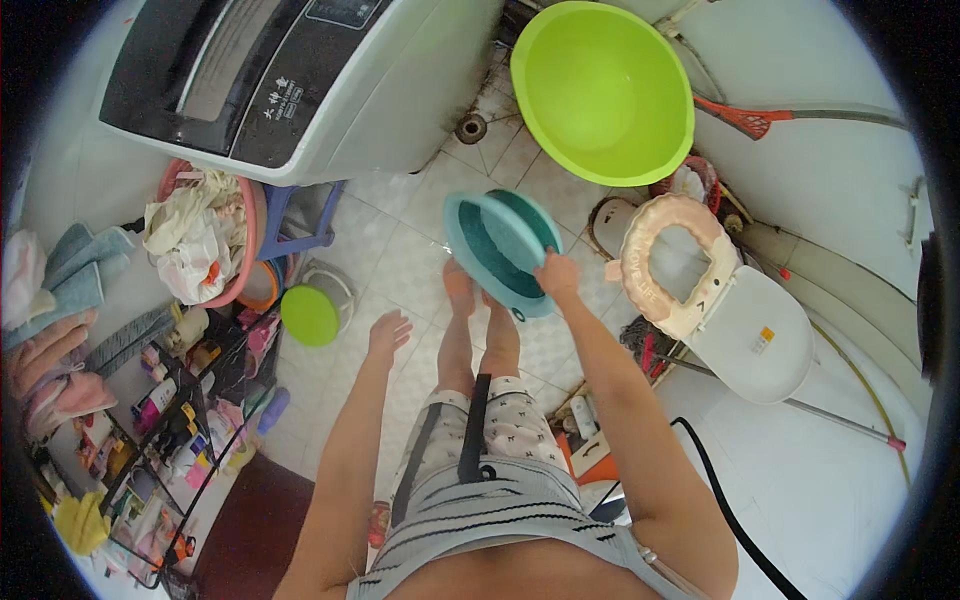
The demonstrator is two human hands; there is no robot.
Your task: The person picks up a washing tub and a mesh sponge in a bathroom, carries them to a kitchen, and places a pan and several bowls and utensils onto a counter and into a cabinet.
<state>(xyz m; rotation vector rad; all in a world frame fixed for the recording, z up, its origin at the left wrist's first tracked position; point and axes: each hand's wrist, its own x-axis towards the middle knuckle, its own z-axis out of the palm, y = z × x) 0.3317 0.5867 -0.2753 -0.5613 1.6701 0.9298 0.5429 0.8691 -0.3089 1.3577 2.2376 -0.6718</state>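
Note:
My right hand (pixel 558 274) grips the near right rim of a teal plastic basin (pixel 491 244), which is tilted above the tiled floor in front of my feet. Another teal rim shows on the basin's far right side; whether it is a second basin I cannot tell. A little water glistens at the basin's left edge. To the left, my left hand (pixel 390 334) hangs in the air with nothing in it, its fingers extended. The nearest thing on that side is a small stool with a round green top (pixel 310 315).
A large lime-green tub (pixel 604 94) stands at the back, right of a washing machine (pixel 315 82) and a floor drain (pixel 471 129). At right is a toilet with a padded seat cover (pixel 645 281). A pink laundry basket (pixel 247 247) and a crowded wire rack (pixel 187 416) line the left.

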